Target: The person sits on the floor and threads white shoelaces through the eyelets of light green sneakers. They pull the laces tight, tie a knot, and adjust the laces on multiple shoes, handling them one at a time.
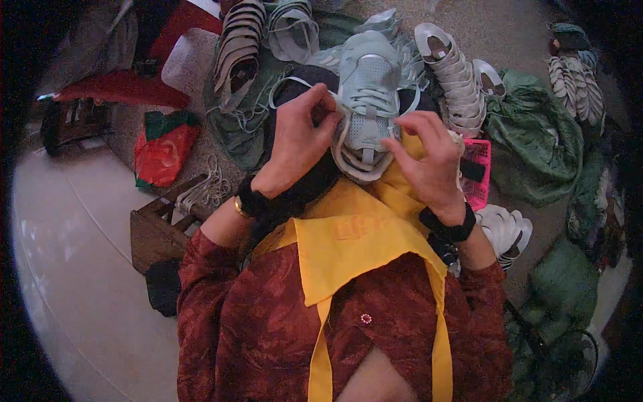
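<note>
Under dim light, a speckled grey-brown floor (502,40) spreads across the far side, while on the left a smooth, pale floor (67,234) with soft glints of light reaches toward a low, box-like brown wooden frame (153,234).

a red bag (163,155) lies near a wooden object (155,236), a pink basket (476,193) beside a green sack (532,144).

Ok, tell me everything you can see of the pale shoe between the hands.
The pale grey-blue shoe points its rounded toe away from the yellow apron, its padded collar towards it. Perforated, mesh-like panels show on toe and tongue. Lace crosses the front in rows, with loops at both sides. The left hand and right hand flank it, fingertips at its edges; their grip is unclear.
</note>
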`<state>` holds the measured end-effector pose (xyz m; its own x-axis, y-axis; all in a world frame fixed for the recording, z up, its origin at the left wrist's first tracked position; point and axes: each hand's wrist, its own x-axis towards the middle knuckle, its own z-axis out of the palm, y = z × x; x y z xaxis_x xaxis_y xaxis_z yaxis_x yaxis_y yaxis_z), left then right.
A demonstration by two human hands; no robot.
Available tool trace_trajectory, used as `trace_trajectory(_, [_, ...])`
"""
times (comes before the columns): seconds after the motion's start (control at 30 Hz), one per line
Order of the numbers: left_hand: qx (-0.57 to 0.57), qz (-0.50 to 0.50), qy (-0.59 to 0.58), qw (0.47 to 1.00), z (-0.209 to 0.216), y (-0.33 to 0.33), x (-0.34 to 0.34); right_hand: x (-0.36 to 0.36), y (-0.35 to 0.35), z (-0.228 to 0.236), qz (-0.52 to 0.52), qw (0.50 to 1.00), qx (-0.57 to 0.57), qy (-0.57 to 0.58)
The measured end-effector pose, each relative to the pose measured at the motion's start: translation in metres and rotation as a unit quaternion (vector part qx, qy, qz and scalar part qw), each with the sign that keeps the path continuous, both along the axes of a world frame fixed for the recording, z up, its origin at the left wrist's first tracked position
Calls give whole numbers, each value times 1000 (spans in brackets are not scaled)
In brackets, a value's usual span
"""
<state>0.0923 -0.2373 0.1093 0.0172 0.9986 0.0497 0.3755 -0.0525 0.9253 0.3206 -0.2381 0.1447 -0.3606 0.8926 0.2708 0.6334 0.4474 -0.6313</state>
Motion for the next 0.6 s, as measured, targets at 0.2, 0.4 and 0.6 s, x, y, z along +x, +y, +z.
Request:
trace_trajectory(0.2, [-16, 33, -17, 999, -5, 0, 1, 1, -1, -6, -25, 999, -3, -23])
trace_trajectory(0.4, [41, 48, 44, 997, -1, -6, 6, -3, -1, -14, -45, 998, -8, -35])
trace_trajectory(0.6, [141, 9, 53, 989, -3, -3, 9, -1, 2, -10, 45, 987, 68, -139])
